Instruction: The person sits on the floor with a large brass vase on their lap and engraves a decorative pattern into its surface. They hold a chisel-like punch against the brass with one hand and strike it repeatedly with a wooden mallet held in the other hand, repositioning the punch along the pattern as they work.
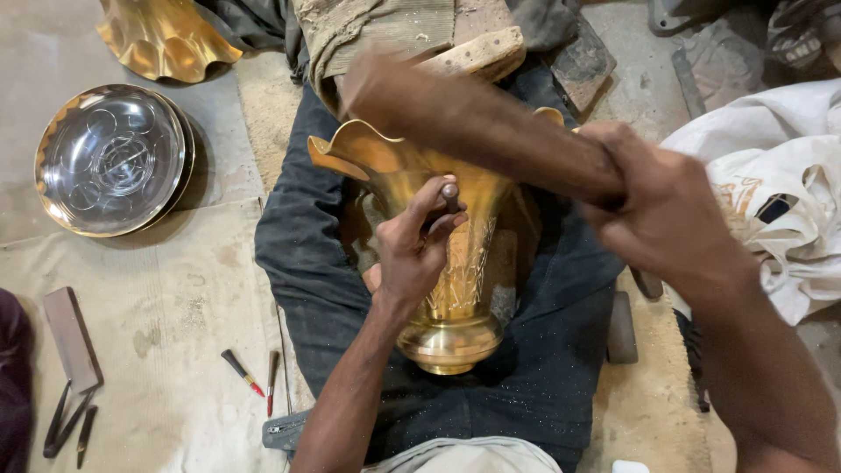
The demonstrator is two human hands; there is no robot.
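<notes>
Floor: dusty concrete floor (53, 52) with a pale cloth mat (158, 315) spread at my left.
Lap: I sit with legs out in dark trousers (543, 368); the work lies along them.
White sacks: a crumpled white sacks heap (780, 175) at my right.
Brass vase: the brass vase (455, 271) lies tilted on my lap, fluted mouth away from me, round foot toward me, engraved lines on its side.
Round tray: a silver-centred round tray (109, 158) lies on the floor at far left, with a wavy brass dish (166, 39) beyond it.
Wooden mallet: the wooden mallet (491, 131) is blurred above the vase mouth.
Right hand: my right hand (657, 210) has its grip pressed tight around the mallet handle.
Left hand: my left hand (416, 250) rests on the vase, its grip pinching the chisel.
Chisel: the chisel (450, 194) stands with its tip on the vase wall.
Small tools: a red-tipped graver (241, 372) and dark small tools (70, 420) lie on the mat.
</notes>
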